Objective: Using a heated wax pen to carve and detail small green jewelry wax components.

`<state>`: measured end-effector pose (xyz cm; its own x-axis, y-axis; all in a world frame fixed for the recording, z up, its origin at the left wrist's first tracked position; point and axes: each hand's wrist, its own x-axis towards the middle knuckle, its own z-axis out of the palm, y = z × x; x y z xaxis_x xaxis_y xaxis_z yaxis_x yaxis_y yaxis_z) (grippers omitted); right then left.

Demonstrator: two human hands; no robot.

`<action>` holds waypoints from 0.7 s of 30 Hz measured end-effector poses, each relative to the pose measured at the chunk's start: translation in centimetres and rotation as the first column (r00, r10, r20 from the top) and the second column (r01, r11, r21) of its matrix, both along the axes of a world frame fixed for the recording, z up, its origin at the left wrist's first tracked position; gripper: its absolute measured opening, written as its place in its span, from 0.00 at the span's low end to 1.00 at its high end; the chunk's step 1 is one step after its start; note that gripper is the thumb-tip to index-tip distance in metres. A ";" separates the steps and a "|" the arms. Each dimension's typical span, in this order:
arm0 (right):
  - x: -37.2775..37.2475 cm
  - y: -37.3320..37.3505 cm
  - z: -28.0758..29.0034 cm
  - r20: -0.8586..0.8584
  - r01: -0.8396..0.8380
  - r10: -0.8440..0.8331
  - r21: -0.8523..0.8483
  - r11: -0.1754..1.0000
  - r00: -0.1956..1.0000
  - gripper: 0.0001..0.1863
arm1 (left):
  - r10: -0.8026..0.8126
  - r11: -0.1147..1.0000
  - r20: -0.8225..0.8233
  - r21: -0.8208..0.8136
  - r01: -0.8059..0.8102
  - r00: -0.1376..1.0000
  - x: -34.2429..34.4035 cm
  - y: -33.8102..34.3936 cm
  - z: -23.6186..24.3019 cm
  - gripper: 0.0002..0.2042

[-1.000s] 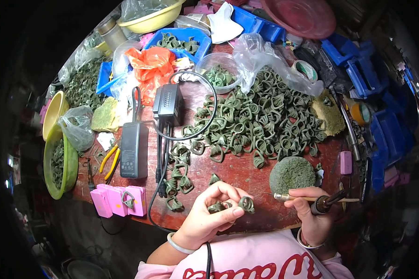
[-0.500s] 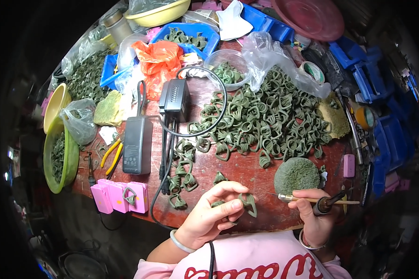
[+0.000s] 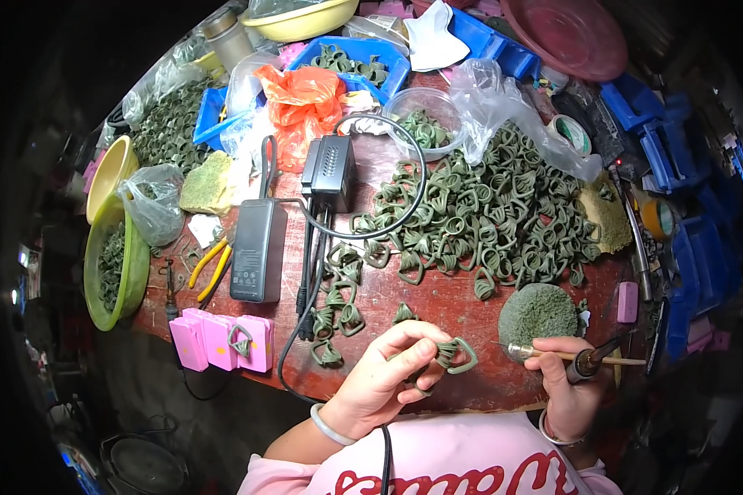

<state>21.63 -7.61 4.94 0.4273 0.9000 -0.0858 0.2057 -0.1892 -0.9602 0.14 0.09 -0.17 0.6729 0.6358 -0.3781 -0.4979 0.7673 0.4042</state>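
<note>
Between the thumb and fingers of my left hand point(image 3: 380, 375) is a dark green ring with a ridged band point(image 3: 464, 356), held just above the table's near edge. More green seems to show among the lower fingers, too covered to name. My right hand point(image 3: 568, 392) is closed round two tools: a needle-tipped tool with a pale wooden handle point(image 3: 627, 360) and a dark pen like a soldering iron point(image 3: 584, 365). The needle tip points toward the ring, apart from it. Just beyond the right hand sits a round green spongy pad point(image 3: 539, 320).
A large heap of green rings point(image 3: 487, 206) covers the table's far right. Left of it stand black power adapters point(image 3: 257, 256) with looped cable, yellow-handled pliers point(image 3: 210, 262), pink blocks point(image 3: 221, 340) and a green basin point(image 3: 132, 276). Blue bins point(image 3: 702, 264) line the right side.
The ring in my left fingers has been turned, so its ridged band now shows with its open loop to the right. My right hand keeps both tools. The whole view has shifted slightly.
</note>
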 end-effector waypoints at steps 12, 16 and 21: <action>0.3 0.4 0.2 0.111 -0.078 0.075 0.016 0.997 0.991 0.07 | -0.006 0.992 -0.295 0.119 0.043 0.956 -0.1 0.1 1.2 0.12; -0.1 0.6 0.3 0.071 -0.065 0.062 0.029 0.998 0.995 0.07 | 0.004 0.990 -0.288 0.137 0.037 0.958 -0.1 0.0 1.0 0.10; 0.0 0.4 -0.2 0.057 -0.060 0.057 0.040 0.997 0.997 0.07 | 0.021 0.985 -0.253 0.171 0.023 0.967 -0.1 -0.1 0.7 0.05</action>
